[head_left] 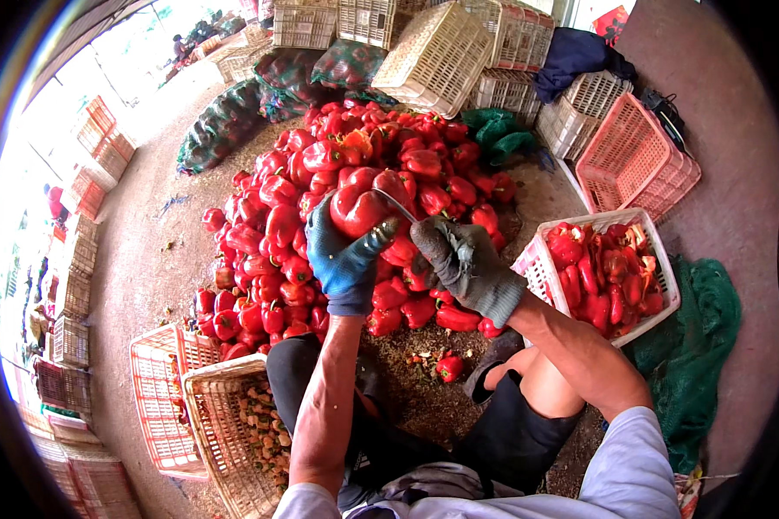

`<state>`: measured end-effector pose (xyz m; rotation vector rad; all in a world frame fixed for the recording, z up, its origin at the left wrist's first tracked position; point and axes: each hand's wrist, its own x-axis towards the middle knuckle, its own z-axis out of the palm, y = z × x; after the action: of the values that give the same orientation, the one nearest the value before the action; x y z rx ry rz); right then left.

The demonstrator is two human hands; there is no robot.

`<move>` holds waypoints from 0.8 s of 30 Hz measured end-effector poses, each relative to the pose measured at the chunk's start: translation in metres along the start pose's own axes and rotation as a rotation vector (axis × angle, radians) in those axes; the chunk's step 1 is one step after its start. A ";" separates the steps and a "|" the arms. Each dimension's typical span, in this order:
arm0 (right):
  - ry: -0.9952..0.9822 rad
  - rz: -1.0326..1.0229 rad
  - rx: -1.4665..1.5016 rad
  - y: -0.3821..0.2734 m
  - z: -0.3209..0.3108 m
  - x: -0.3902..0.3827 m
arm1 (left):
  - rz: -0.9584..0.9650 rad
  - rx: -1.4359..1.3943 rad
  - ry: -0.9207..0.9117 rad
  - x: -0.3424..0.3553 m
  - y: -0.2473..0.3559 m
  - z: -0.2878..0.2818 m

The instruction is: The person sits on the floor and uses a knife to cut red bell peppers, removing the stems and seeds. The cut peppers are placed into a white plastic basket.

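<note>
Locate the pepper [355, 210] just above and left of the frame's centre, raised in front of the pile of red peppers [260, 285]. Your gloved left hand [346, 258] cups it from below and from the left side, thumb angled toward the right of the frame. Your gloved right hand [472, 268] is curled around what appears to be the handle of a knife [395, 205]; the grip itself is hidden. The thin blade points to the upper left and meets the pepper's right side; whether it enters the flesh cannot be told.

Handling: treat the pepper as light for its bulk and probably hollow. Expect a firm wall that can crack or dent under a hard squeeze. The skin looks glossy and is likely slippery, more so if wet; the glove should add friction.

Grip: support the broad, lobed body with the palm and spread the load across several fingers. Seat fingertips in the grooves between lobes where possible. Keep the left thumb clear of the blade line.
</note>
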<state>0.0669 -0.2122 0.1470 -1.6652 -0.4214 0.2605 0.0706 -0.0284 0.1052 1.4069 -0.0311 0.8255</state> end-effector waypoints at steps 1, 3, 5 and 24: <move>0.002 0.005 -0.013 -0.001 0.000 0.000 | 0.015 0.042 -0.002 0.000 -0.001 0.002; 0.008 0.015 -0.041 -0.003 0.000 0.000 | 0.034 0.047 -0.004 -0.002 -0.002 0.006; -0.027 0.142 0.028 -0.019 0.004 -0.002 | 0.050 -0.001 0.006 -0.002 -0.001 0.003; 0.143 -0.225 -0.083 0.002 -0.016 0.014 | -0.523 -0.391 0.030 0.008 0.012 -0.031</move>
<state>0.0867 -0.2207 0.1487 -1.6883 -0.5122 -0.0425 0.0561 0.0015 0.1128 0.9663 0.1830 0.3761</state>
